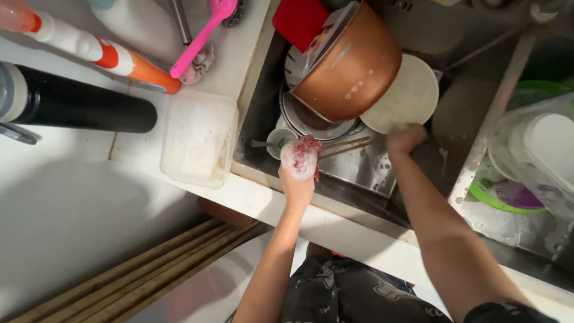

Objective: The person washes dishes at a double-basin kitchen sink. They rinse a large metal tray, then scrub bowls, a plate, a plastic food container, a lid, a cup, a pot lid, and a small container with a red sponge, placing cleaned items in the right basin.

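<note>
My left hand is over the near rim of the sink, covered in foam and closed on a reddish scrub sponge. Wooden chopsticks lie just beyond it. My right hand reaches into the sink and grips the lower edge of a cream round plate. A copper-coloured pot leans tilted over stacked plates and a metal pan behind the hands.
On the counter at left: a clear plastic container with foam, a black flask, an orange-and-white bottle, a pink brush. A red board stands behind the pot. At right, a green basin holds clear containers.
</note>
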Demonstrator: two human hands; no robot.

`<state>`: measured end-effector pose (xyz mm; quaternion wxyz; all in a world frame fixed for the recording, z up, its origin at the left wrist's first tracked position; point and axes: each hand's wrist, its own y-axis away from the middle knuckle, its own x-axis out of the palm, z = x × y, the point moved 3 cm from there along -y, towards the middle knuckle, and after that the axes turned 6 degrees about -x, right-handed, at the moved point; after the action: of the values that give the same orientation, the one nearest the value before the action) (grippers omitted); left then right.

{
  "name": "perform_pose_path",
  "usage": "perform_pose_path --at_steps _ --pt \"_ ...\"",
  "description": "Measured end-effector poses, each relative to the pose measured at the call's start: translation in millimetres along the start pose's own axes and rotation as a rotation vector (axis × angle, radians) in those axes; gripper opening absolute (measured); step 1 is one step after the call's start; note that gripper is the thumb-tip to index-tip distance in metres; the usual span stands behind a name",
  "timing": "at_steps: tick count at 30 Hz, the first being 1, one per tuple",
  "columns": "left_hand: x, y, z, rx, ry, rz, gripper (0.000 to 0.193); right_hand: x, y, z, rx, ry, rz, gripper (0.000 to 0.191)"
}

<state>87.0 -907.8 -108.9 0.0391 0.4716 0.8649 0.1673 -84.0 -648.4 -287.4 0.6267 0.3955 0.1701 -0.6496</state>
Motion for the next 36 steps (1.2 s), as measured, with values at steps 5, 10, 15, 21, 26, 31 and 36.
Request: perform_pose_path --at_steps 5,10,15,21,26,31,36 --pt "-0.3 -0.8 -2.1 0.115 -0.038 0.004 0.023 13.6 -14.7 -16.4 0.794 -1.392 -0.261 0.037" --pt "-0.4 -1.5 -3.3 0.297 -0.089 -0.017 0.022 12.9 -31.3 3.6 0.668 -1.65 0.038 0.045" --pt "1.9 -4.1 -10.0 0.211 -0.057 0.013 0.021 -6.4 -31.9 24.3 0.598 -1.525 -0.032 0.041" --pt "5.0 -10.4 -19.7 0.146 -0.07 0.046 0.021 -66.4 -2.3 39.4 0.316 -0.974 -0.163 0.043" --pt "19.3 -18.6 -11.1 0.041 0.002 0.03 0.025 -128.3 45.4 46.2 -0.179 -0.62 -0.309 0.051" --pt "107.0 7.1 6.3 0.291 0.027 0.197 0.036 -153.0 105.7 57.4 -0.352 -0.913 -0.282 0.059" --pt "191.9 26.5 25.6 0.895 -0.71 0.304 0.047 -165.2 148.2 47.8 -0.122 -1.225 -0.19 0.046"
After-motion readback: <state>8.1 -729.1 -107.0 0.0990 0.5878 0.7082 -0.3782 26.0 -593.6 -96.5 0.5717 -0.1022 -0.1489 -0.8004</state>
